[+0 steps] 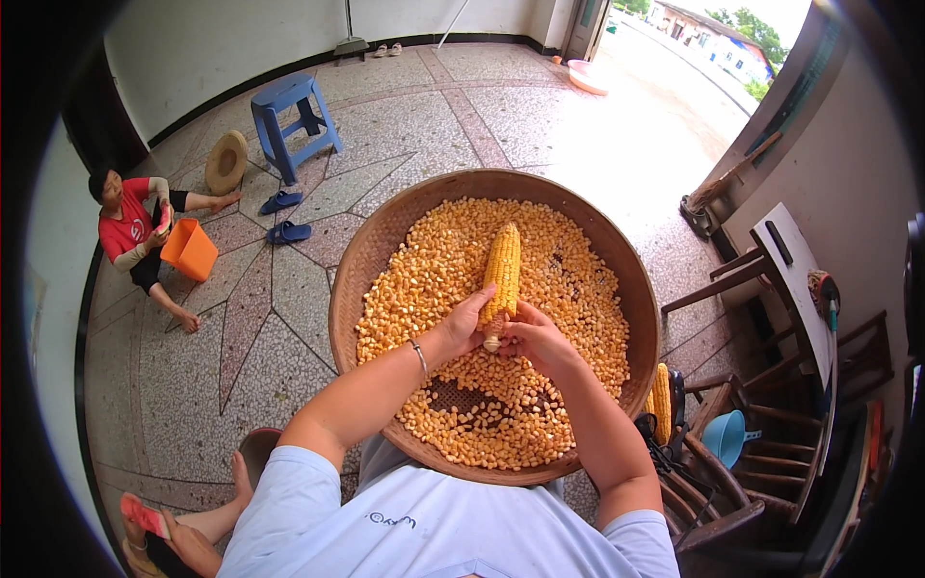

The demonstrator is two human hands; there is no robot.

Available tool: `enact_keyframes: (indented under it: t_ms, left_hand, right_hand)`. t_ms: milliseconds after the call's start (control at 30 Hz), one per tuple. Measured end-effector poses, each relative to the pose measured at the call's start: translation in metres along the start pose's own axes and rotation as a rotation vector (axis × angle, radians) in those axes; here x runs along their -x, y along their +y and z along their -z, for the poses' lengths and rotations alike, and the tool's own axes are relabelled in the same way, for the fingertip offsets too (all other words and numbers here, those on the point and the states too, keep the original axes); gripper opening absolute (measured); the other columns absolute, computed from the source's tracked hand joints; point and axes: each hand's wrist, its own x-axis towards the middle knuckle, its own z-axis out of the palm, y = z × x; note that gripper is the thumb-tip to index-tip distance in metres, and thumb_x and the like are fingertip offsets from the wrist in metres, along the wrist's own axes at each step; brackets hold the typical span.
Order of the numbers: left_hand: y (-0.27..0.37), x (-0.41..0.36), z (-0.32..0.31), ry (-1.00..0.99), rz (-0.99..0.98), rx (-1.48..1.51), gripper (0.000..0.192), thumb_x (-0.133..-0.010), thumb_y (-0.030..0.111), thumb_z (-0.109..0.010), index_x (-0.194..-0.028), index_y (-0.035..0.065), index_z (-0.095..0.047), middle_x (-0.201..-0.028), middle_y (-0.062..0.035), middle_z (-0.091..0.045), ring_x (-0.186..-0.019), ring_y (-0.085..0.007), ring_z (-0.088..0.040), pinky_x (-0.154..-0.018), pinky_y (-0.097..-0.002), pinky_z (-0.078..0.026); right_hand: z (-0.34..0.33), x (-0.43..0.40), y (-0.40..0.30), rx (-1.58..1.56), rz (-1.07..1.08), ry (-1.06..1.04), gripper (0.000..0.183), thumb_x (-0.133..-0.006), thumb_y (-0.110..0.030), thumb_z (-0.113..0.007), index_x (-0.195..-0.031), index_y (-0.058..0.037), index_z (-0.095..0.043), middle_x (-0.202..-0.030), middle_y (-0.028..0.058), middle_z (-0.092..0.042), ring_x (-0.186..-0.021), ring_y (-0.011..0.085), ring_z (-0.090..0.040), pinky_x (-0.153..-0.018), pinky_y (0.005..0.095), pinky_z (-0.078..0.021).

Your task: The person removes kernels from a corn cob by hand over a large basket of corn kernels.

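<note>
Before me a round woven bamboo tray point(347, 289) holds a thick layer of loose yellow corn kernels point(433, 267). Above the kernels is an ear of corn point(504, 267), its tip pointing away from me. My left hand point(466, 318) grips it from the left near its lower part, thumb along the side. My right hand point(538, 336) has its fingers at the bare lower end, where the cob shows without kernels. The woven bottom of the tray shows through a gap in the kernels close to me.
A person with watermelon sits left, beside an orange bin point(190, 251); another person's hands hold watermelon at lower left. A blue stool point(293, 119) and blue slippers point(289, 232) are beyond. At right are a wooden chair point(715, 506), blue dipper point(725, 437), more ears of corn point(661, 404) and white-topped table point(795, 274).
</note>
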Motion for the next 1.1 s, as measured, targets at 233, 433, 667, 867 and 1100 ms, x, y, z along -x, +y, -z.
enact_keyframes:
  t_ms: [233,433,667,867,1100]
  left_hand:
    - [0.002,0.000,0.002,-0.063,0.015,0.049,0.045,-0.096,0.045,-0.039,-0.115,0.0050,-0.049,-0.094,-0.0073,-0.062,-0.075,-0.0160,-0.063,-0.066,-0.0324,-0.055]
    - [-0.002,-0.003,0.006,-0.018,0.011,0.075,0.043,-0.091,0.043,-0.050,-0.114,0.0060,-0.049,-0.091,-0.0068,-0.062,-0.072,-0.0165,-0.063,-0.064,-0.0313,-0.056]
    - [0.003,0.000,0.003,-0.043,0.049,0.119,0.043,-0.089,0.043,-0.054,-0.111,0.0065,-0.049,-0.088,-0.0080,-0.062,-0.069,-0.0179,-0.064,-0.059,-0.0337,-0.056]
    - [0.005,0.000,0.003,-0.102,0.068,0.115,0.043,-0.089,0.045,-0.052,-0.109,0.0063,-0.049,-0.085,-0.0079,-0.062,-0.065,-0.0187,-0.063,-0.056,-0.0345,-0.056]
    - [0.006,0.002,0.002,-0.043,0.035,0.134,0.040,-0.090,0.042,-0.049,-0.108,0.0066,-0.049,-0.086,-0.0074,-0.061,-0.066,-0.0176,-0.062,-0.055,-0.0337,-0.056]
  right_hand:
    - [0.000,-0.001,-0.002,-0.132,-0.024,0.001,0.054,-0.087,-0.010,-0.051,-0.136,-0.0043,-0.031,-0.097,0.0055,-0.053,-0.075,0.0133,-0.054,-0.070,0.0317,-0.0519]
    - [-0.003,-0.002,0.001,-0.015,-0.005,0.065,0.063,-0.085,-0.007,-0.048,-0.142,-0.0038,-0.021,-0.093,0.0054,-0.053,-0.074,0.0128,-0.055,-0.069,0.0315,-0.0513]
    - [0.000,-0.003,0.001,-0.078,-0.010,0.040,0.062,-0.088,-0.010,-0.050,-0.142,-0.0040,-0.021,-0.086,0.0041,-0.054,-0.072,0.0130,-0.056,-0.068,0.0315,-0.0512]
    - [-0.001,-0.005,0.004,-0.132,-0.013,0.075,0.055,-0.093,-0.018,-0.052,-0.140,-0.0056,-0.025,-0.086,0.0039,-0.054,-0.072,0.0107,-0.056,-0.063,0.0282,-0.0511]
    - [-0.011,0.000,-0.001,-0.034,0.036,0.079,0.067,-0.090,-0.010,-0.055,-0.144,-0.0038,-0.015,-0.097,0.0089,-0.052,-0.075,0.0150,-0.056,-0.063,0.0308,-0.0503]
